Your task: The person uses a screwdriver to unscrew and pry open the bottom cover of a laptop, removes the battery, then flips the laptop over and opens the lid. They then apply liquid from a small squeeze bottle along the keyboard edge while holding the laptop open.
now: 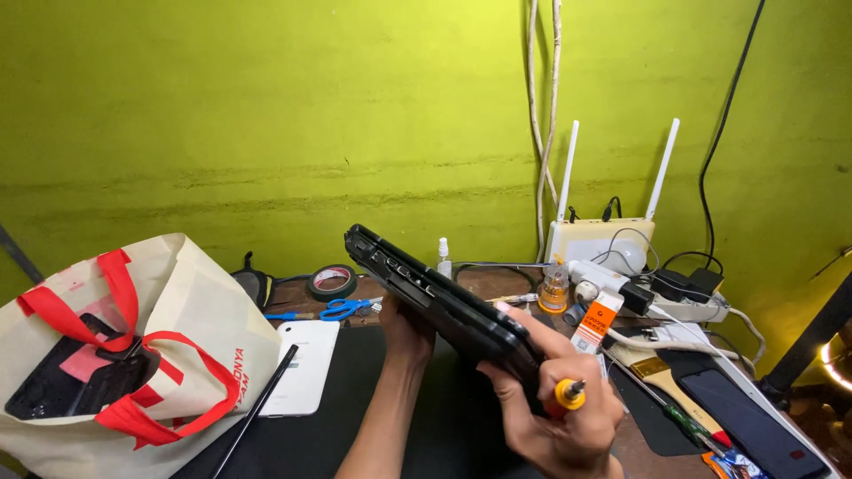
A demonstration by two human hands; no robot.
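Holding a black tablet tilted above the bench

Both hands carry the black tablet [435,297] edge-on over the bench [373,355]; the left hand [404,333] is closed around its underside from behind; the right hand [555,404] grips its near corner with fingers wrapped, an orange-handled screwdriver [566,396] tucked in the same fist. A white tablet [306,364] lies beside a cloth bag with red straps [133,346]; blue scissors [348,308] and a tape roll [333,282] sit behind; a white router [599,239] stands against the wall.
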